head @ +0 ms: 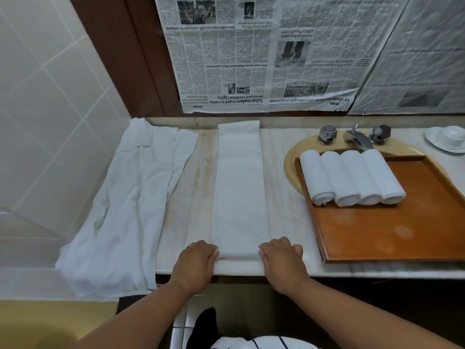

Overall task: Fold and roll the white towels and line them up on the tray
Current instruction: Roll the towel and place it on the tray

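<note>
While our left hand (195, 260) and right hand (283, 260) curl round the six o'clock end of the folded towel (239, 185), stretched toward twelve on the worktop (284, 197), we judge rolling is starting. Next we need an even, tight roll, then a slot beside the rolled towels (352, 177) on the tray (402, 222) at two o'clock.

The tray (402, 222) lies bare to the right of its four rolled towels (352, 177). A tap (358, 138) juts just behind them.
</note>
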